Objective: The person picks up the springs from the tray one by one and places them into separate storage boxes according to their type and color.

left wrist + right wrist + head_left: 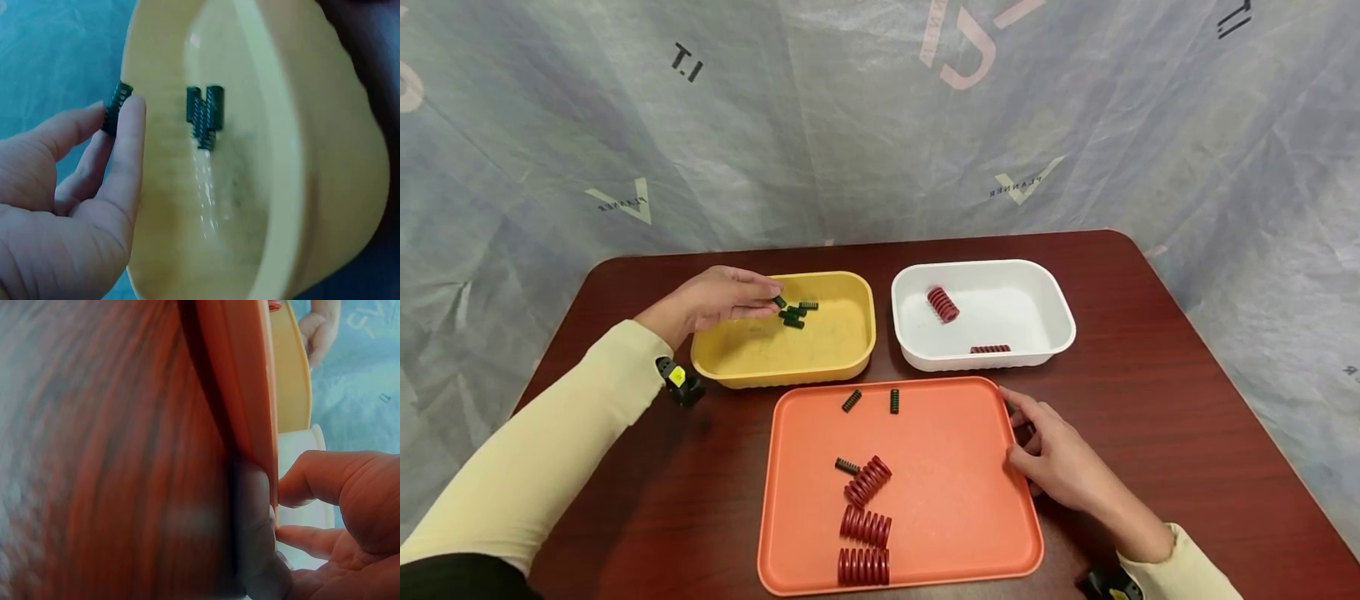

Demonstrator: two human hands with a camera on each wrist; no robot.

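My left hand [730, 296] pinches a small dark green coil spring [116, 107] between thumb and fingertips, above the left part of the yellow bin [827, 346]. Several similar green springs [794, 323] lie together on that bin's floor. At the right edge of the orange tray [955, 475], my right hand [1060, 458] grips the rim; the right wrist view shows the thumb on one side and a finger [253, 519] along the outer side. On the tray lie three green springs [894, 401] and three larger red springs [865, 526]. One green spring sits against the uppermost red one.
A white bin [1007, 312] stands right of the yellow one, with two red springs [943, 305] in it. Both bins are behind the tray on a dark reddish wooden table [1157, 392]. Grey printed sheeting [850, 125] hangs behind the table.
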